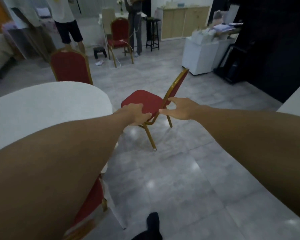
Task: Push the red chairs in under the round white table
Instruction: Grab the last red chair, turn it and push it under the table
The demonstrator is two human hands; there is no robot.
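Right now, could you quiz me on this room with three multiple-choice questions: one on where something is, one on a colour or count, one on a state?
1. Where is the left hand?
A. On the red chair seat's front edge
B. Flat on the table
C. On the black stool

2. What colour is the chair's frame?
A. Silver
B. Gold
C. Black

3. How is the right hand?
A. Clenched in a fist
B. Open by the chair's backrest
C. Out of view

Answers: 1 A, fingers wrap the seat edge; 2 B, legs look gold; 3 B, fingers spread beside the frame.
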